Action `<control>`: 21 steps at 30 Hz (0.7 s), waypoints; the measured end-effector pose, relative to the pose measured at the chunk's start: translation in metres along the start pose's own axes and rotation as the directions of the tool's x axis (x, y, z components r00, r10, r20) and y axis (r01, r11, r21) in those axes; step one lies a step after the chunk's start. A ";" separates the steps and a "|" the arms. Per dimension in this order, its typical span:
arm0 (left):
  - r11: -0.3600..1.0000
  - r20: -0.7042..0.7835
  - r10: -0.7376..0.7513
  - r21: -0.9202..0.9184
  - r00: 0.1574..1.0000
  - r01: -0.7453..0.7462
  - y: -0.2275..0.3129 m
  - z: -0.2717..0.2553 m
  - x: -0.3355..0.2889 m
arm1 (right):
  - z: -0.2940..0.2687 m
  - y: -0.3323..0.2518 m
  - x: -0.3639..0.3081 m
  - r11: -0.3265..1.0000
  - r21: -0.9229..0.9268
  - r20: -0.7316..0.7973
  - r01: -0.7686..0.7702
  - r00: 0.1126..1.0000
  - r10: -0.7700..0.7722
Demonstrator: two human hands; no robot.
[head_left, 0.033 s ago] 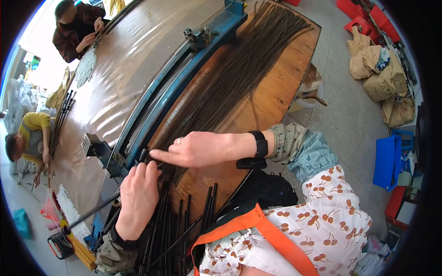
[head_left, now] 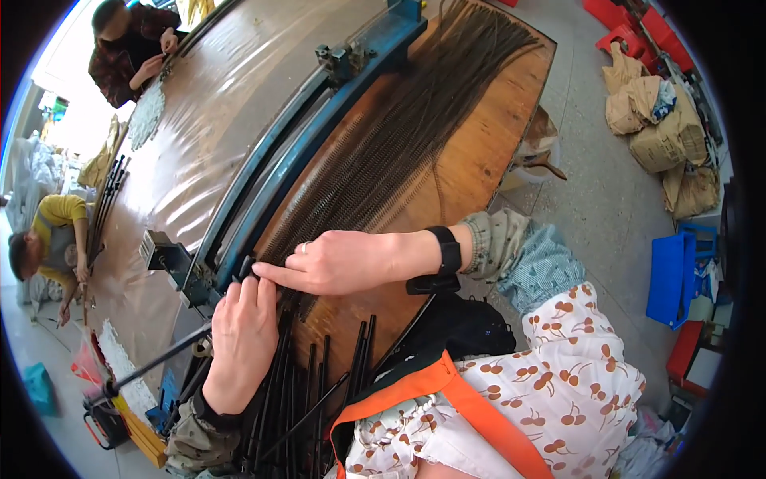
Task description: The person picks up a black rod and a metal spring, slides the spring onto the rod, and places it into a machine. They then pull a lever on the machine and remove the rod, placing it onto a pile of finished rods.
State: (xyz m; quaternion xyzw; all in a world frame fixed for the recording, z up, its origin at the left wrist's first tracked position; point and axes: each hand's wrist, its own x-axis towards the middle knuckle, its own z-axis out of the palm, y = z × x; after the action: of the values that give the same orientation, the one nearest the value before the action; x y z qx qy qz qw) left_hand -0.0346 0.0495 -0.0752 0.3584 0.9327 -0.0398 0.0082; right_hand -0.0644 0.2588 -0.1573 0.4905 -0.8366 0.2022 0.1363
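My left hand (head_left: 241, 343) is closed around a small dark rod-shaped piece (head_left: 246, 267), whose tip shows above the fingers at the near end of a blue metal rail (head_left: 279, 180). At that tip, my right hand (head_left: 335, 262) reaches across from the right. Its index finger is stretched against the piece and its other fingers are curled; anything under them is hidden. A long black rod (head_left: 159, 361) slants from the lower left to behind my left hand. Just beyond my right hand lie many thin dark coil springs (head_left: 383, 152), spread lengthwise on a wooden board (head_left: 471, 176).
Several black tubes (head_left: 323, 375) lie below my hands. Metal clamps (head_left: 171, 259) sit on the rail frame. Two people work across the plastic-covered table (head_left: 199, 120). Brown sacks (head_left: 666, 132), a blue crate (head_left: 672, 279) and red bins (head_left: 626, 44) stand on the floor to the right.
My right index fingertip has shifted slightly left, up against the dark tip. My left fingers have risen a little beside it. The long black rod has slid toward the lower left.
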 end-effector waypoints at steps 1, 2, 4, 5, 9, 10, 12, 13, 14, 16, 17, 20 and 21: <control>0.999 -0.014 0.036 0.026 0.999 -0.036 0.000 -0.003 0.006 | 0.001 0.006 -0.001 0.963 0.270 -0.106 -0.007 0.994 0.037; 0.996 -0.030 0.073 0.051 0.997 -0.071 0.000 -0.009 0.012 | 0.005 0.015 -0.004 0.856 0.516 -0.201 0.018 0.974 0.100; 0.993 -0.177 0.068 0.110 0.982 -0.049 -0.032 -0.017 0.008 | 0.020 0.053 -0.031 0.891 0.451 -0.395 -0.049 0.885 0.249; 0.978 -0.199 0.024 0.207 0.980 0.018 -0.048 -0.036 0.003 | 0.018 0.066 -0.053 0.746 0.571 -0.181 -0.344 0.833 0.523; 0.977 -0.216 0.045 0.214 0.975 0.003 -0.076 -0.025 0.019 | 0.015 0.083 -0.061 0.644 0.360 0.044 -0.675 0.702 0.711; 0.984 -0.202 0.076 0.175 0.976 -0.041 -0.066 -0.014 0.032 | 0.007 0.083 -0.042 0.799 0.339 -0.190 -0.496 0.796 0.574; 0.986 -0.177 0.095 0.155 0.980 -0.068 -0.047 -0.015 0.044 | -0.013 0.100 -0.030 0.930 0.284 -0.365 -0.235 0.870 0.331; 0.984 -0.196 0.089 0.168 0.976 -0.056 -0.055 -0.017 0.043 | -0.018 0.127 -0.042 0.931 0.175 -0.345 -0.322 0.865 0.364; 0.983 -0.217 0.085 0.178 0.972 -0.046 -0.065 -0.018 0.041 | -0.018 0.157 -0.063 0.913 0.060 -0.328 -0.404 0.856 0.400; 0.989 -0.166 -0.027 0.139 0.986 0.050 -0.072 -0.016 0.037 | -0.020 0.170 -0.067 0.847 0.021 -0.264 -0.532 0.814 0.517; 0.998 -0.187 0.027 0.063 0.982 -0.016 -0.071 -0.003 0.042 | -0.007 0.163 -0.062 0.911 0.008 -0.354 -0.413 0.851 0.389; 0.997 -0.126 0.075 -0.018 0.989 -0.078 -0.050 -0.001 0.046 | -0.008 0.152 -0.037 0.997 -0.052 -0.385 -0.063 0.922 0.038; 0.999 -0.166 0.033 -0.021 0.986 -0.037 -0.057 -0.003 0.041 | -0.006 0.170 -0.051 0.967 -0.030 -0.409 -0.252 0.886 0.218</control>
State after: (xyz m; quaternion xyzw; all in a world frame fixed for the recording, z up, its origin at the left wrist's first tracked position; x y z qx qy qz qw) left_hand -0.1030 0.0353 -0.0697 0.3765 0.9242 0.0017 -0.0644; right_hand -0.1890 0.3746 -0.2089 0.3274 -0.8513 0.2794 0.3001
